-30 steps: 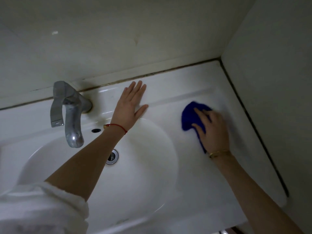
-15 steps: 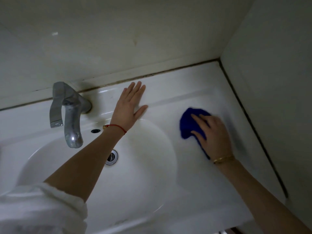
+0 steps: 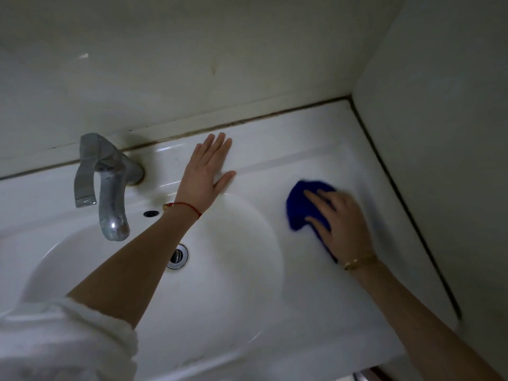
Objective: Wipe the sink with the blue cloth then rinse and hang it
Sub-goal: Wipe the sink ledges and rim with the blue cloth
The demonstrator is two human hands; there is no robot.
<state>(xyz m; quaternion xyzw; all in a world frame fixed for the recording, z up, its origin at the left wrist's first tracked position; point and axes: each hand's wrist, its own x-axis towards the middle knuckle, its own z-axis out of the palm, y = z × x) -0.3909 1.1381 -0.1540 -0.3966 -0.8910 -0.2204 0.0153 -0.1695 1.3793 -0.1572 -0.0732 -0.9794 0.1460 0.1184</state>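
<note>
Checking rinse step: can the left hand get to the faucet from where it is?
Probably yes. The left hand rests flat on the sink ledge, holding nothing, just beside the faucet, with nothing between them.

The sink (image 3: 275,166) looks like glazed white ceramic, smooth and glossy, with pale streaks of reflected light along its back ledge and around the bowl's rim. The tap (image 3: 112,188) is bare metal, dull grey with a worn, slightly cloudy shine and one bright glint near the spout's tip. The drain ring (image 3: 178,257) is polished metal, brighter than the tap. The blue cloth (image 3: 298,207) is soft, napped fabric, matt and deep in colour. The wall (image 3: 220,50) behind is smooth and matt, faintly stained. The sleeve (image 3: 63,342) is white, crumpled cloth.
</note>
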